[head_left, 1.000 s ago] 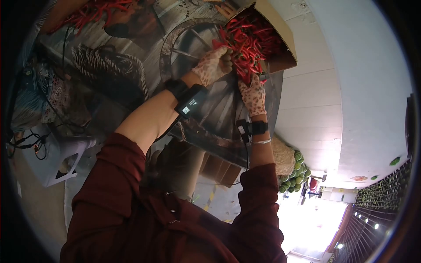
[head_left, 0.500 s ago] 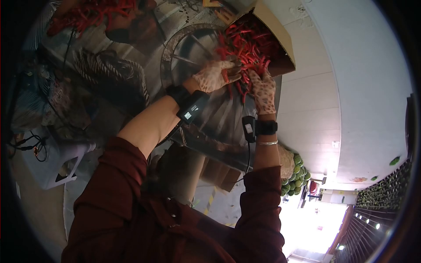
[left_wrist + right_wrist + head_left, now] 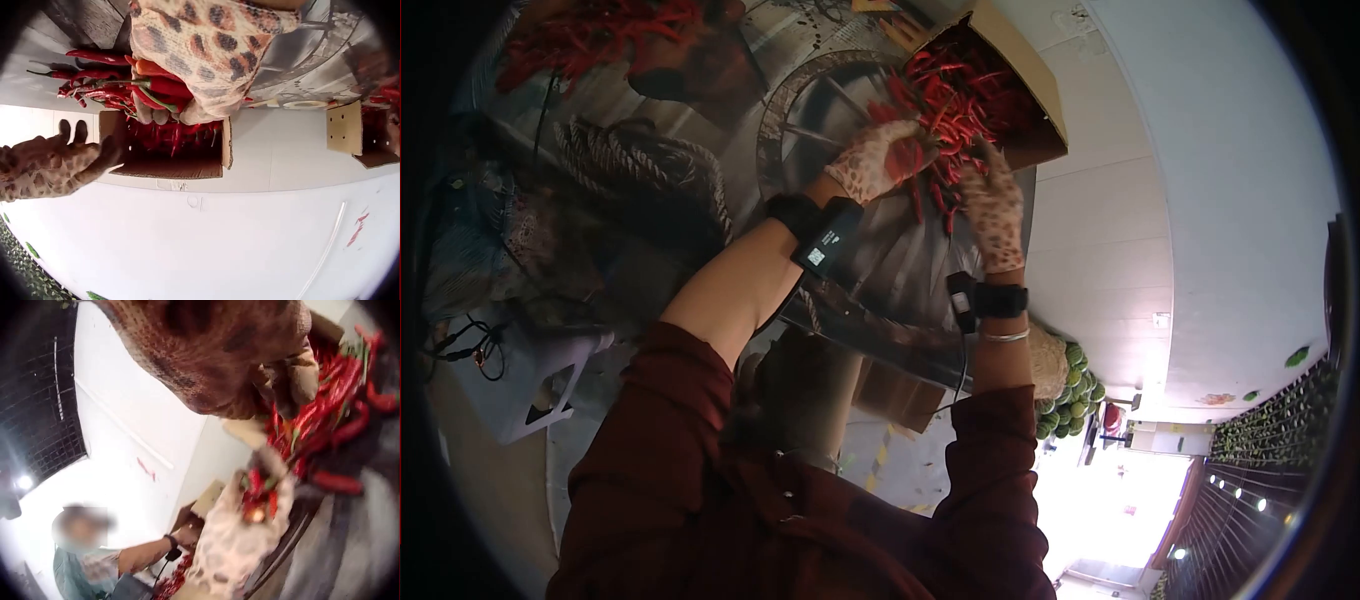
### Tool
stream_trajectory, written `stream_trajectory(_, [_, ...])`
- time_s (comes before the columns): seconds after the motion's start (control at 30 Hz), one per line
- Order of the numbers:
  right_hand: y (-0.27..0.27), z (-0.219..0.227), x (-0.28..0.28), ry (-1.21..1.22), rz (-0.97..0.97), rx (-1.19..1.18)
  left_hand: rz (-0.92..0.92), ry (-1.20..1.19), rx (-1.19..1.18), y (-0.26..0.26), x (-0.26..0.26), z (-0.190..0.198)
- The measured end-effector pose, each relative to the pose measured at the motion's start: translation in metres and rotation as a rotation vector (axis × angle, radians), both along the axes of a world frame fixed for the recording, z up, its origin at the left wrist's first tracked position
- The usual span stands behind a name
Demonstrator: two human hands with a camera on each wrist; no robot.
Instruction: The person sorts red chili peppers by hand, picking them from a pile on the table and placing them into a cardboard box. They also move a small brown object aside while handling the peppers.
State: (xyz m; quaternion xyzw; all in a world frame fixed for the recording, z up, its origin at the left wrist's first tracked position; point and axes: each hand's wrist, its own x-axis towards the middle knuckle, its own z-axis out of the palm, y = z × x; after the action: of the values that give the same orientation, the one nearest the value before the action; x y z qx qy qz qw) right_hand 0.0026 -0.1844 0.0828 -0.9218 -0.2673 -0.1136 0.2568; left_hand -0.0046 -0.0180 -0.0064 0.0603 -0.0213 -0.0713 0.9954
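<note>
My left hand, in a spotted glove, grips several red chillies, their green stems showing in the left wrist view. It is beside a heap of red chillies that spills from a cardboard box lying on its side. My right hand, gloved alike, hovers near the front edge of the heap, blurred in the head view. Its fingers look spread and hold nothing in the left wrist view. Loose chillies lie on the wheel-patterned tabletop below.
Another chilli pile lies at the far left. A second person reaches toward chillies in the right wrist view. Another cardboard box stands farther along the table. A coiled rope appears on the left, and round green fruit is stacked at right.
My right hand has shifted right and drawn its fingers back slightly from the heap. Chillies now trail lower at the heap's front. The left hand, earlier curled at the heap, now holds chillies.
</note>
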Motion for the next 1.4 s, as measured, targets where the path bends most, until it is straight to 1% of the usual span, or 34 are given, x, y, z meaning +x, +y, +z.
stream_trajectory(0.03, [-0.022, 0.002, 0.010, 0.003, -0.004, -0.006, 0.016, 0.031, 0.008, 0.002, 0.001, 0.001])
stream_trajectory(0.07, [-0.048, 0.003, 0.022, 0.055, -0.066, -0.015, 0.030, 0.060, 0.020, 0.002, 0.002, 0.000])
stream_trajectory(0.1, [-0.070, -0.001, 0.033, 0.103, -0.126, -0.022, 0.060, 0.041, -0.015, -0.001, 0.003, 0.000])
stream_trajectory(0.13, [-0.087, -0.009, 0.041, 0.102, -0.128, -0.024, 0.058, 0.039, -0.017, -0.001, 0.001, 0.003])
stream_trajectory(0.2, [-0.112, -0.023, 0.048, -0.061, -0.025, -0.348, 0.086, 0.152, 0.007, 0.000, -0.008, 0.014])
stream_trajectory(0.23, [-0.111, -0.025, 0.045, -0.060, -0.024, -0.349, 0.086, 0.153, 0.007, 0.000, -0.007, 0.012])
stream_trajectory(0.3, [-0.106, -0.037, 0.039, -0.148, -0.070, -0.535, 0.087, 0.096, 0.068, 0.001, -0.005, 0.007])
stream_trajectory(0.33, [-0.103, -0.036, 0.039, -0.143, -0.068, -0.528, 0.088, 0.100, 0.075, 0.002, -0.005, 0.003])
stream_trajectory(0.4, [-0.099, -0.028, 0.038, -0.039, -0.071, -0.552, 0.051, 0.026, 0.069, 0.003, -0.002, 0.000])
stream_trajectory(0.43, [-0.099, -0.030, 0.038, -0.040, -0.072, -0.548, 0.051, 0.024, 0.073, 0.003, -0.004, 0.003])
stream_trajectory(0.5, [-0.100, -0.032, 0.038, -0.024, -0.156, -0.624, 0.061, 0.058, 0.082, 0.003, -0.009, 0.009])
stream_trajectory(0.53, [-0.102, -0.033, 0.035, -0.027, -0.156, -0.628, 0.062, 0.055, 0.078, 0.002, -0.009, 0.010])
stream_trajectory(0.6, [-0.107, -0.037, 0.026, -0.067, -0.109, -0.564, 0.088, 0.113, 0.094, 0.001, -0.009, 0.012])
stream_trajectory(0.63, [-0.104, -0.039, 0.021, -0.132, -0.074, -0.570, 0.088, 0.111, 0.092, 0.001, -0.010, 0.013])
stream_trajectory(0.67, [-0.104, -0.038, 0.016, -0.132, -0.075, -0.571, 0.080, 0.097, 0.106, 0.002, -0.011, 0.014])
stream_trajectory(0.73, [-0.097, -0.031, 0.005, -0.071, -0.174, -0.494, 0.071, 0.082, 0.123, 0.003, -0.011, 0.012])
stream_trajectory(0.77, [-0.093, -0.025, 0.002, -0.072, -0.175, -0.494, 0.072, 0.093, 0.131, 0.002, -0.009, 0.010])
stream_trajectory(0.83, [-0.085, -0.013, -0.003, 0.161, -0.266, -0.408, 0.075, 0.104, 0.135, 0.000, -0.004, 0.007])
stream_trajectory(0.87, [-0.081, -0.004, -0.007, 0.161, -0.262, -0.412, 0.069, 0.076, 0.116, 0.000, -0.004, 0.005])
stream_trajectory(0.93, [-0.075, 0.010, -0.013, 0.328, -0.142, -0.145, 0.068, 0.049, 0.096, 0.001, -0.002, 0.002])
stream_trajectory(0.97, [-0.079, 0.010, -0.011, 0.328, -0.142, -0.147, 0.070, 0.043, 0.086, 0.000, -0.001, 0.000])
stream_trajectory(1.03, [-0.092, 0.009, -0.004, 0.221, -0.008, -0.352, 0.070, 0.035, 0.075, -0.001, 0.001, -0.002])
stream_trajectory(1.07, [-0.099, 0.009, -0.002, 0.221, -0.008, -0.352, 0.071, 0.017, 0.103, -0.001, 0.002, -0.003])
stream_trajectory(1.13, [-0.105, 0.012, 0.001, 0.213, -0.134, -0.478, 0.075, 0.001, 0.130, 0.001, 0.001, -0.002])
stream_trajectory(1.17, [-0.105, 0.013, 0.003, 0.213, -0.130, -0.480, 0.080, 0.025, 0.128, 0.000, -0.001, 0.002])
stream_trajectory(1.23, [-0.104, 0.020, 0.003, 0.383, -0.206, -0.083, 0.083, 0.052, 0.125, 0.000, -0.003, 0.006])
stream_trajectory(1.27, [-0.089, 0.030, -0.003, 0.386, -0.211, -0.082, 0.111, 0.063, 0.139, -0.001, -0.003, 0.006])
stream_trajectory(1.33, [-0.056, 0.039, -0.006, 0.534, -0.248, -0.207, 0.131, 0.079, 0.158, -0.004, -0.004, 0.005])
stream_trajectory(1.37, [-0.049, 0.029, -0.001, 0.536, -0.248, -0.202, 0.121, 0.059, 0.139, -0.003, -0.003, 0.004])
stream_trajectory(1.4, [-0.044, 0.016, 0.007, 0.401, -0.196, -0.314, 0.113, 0.037, 0.117, -0.002, -0.003, 0.004])
